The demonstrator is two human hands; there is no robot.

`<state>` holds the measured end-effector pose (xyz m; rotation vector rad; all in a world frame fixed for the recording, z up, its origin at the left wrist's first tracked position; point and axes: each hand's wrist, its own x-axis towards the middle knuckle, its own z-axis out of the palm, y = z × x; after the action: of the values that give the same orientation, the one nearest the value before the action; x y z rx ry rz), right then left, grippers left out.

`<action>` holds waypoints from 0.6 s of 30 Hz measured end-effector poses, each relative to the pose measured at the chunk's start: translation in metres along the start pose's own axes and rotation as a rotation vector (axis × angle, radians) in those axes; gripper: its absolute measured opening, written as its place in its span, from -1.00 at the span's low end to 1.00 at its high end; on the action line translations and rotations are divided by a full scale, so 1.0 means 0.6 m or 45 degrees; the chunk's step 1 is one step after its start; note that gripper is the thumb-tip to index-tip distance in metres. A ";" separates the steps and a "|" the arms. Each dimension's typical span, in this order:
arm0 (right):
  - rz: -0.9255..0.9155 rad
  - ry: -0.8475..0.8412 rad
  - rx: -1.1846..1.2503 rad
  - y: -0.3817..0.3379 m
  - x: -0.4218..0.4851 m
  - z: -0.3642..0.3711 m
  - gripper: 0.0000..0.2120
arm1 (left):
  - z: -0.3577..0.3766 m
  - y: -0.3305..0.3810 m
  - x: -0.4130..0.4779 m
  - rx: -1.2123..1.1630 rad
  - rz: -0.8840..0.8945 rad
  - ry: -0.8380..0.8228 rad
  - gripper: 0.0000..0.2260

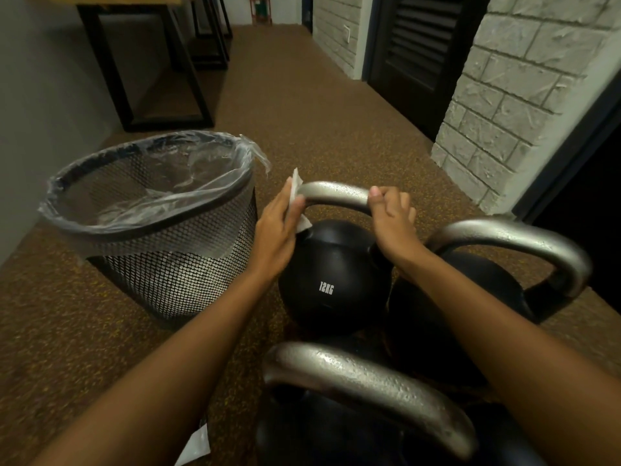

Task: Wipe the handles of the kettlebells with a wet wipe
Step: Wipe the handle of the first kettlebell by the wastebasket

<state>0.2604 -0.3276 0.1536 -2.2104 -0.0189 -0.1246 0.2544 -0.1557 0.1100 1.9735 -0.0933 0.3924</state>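
Three black kettlebells with silver handles stand on the floor. The middle one, a 12KG kettlebell, has its handle arching between my hands. My left hand wraps a white wet wipe around the handle's left bend. My right hand grips the right side of the same handle. A second kettlebell stands to the right, its handle untouched. The third kettlebell's handle is nearest me, between my forearms.
A black mesh waste bin lined with a clear plastic bag stands just left of my left hand. A white scrap lies on the brown speckled floor at the bottom. A brick pillar and dark doorways are on the right, black table frames at the back left.
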 end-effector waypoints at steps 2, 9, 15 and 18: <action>0.005 0.011 -0.009 0.000 0.000 0.001 -0.64 | 0.007 0.002 -0.001 -0.208 -0.141 0.086 -0.57; 0.004 0.028 -0.020 0.004 0.003 0.003 -0.63 | 0.007 0.013 0.053 -0.321 -0.504 0.064 -0.63; -0.007 0.017 -0.002 0.006 0.003 0.006 -0.63 | 0.019 0.013 0.069 -0.152 -0.287 0.137 -0.59; -0.010 0.005 -0.001 0.005 0.003 0.003 -0.64 | 0.019 -0.001 0.073 -0.208 -0.365 0.118 -0.65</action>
<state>0.2629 -0.3281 0.1503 -2.2107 -0.0251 -0.1329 0.2987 -0.1605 0.1189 1.7725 0.2087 0.2785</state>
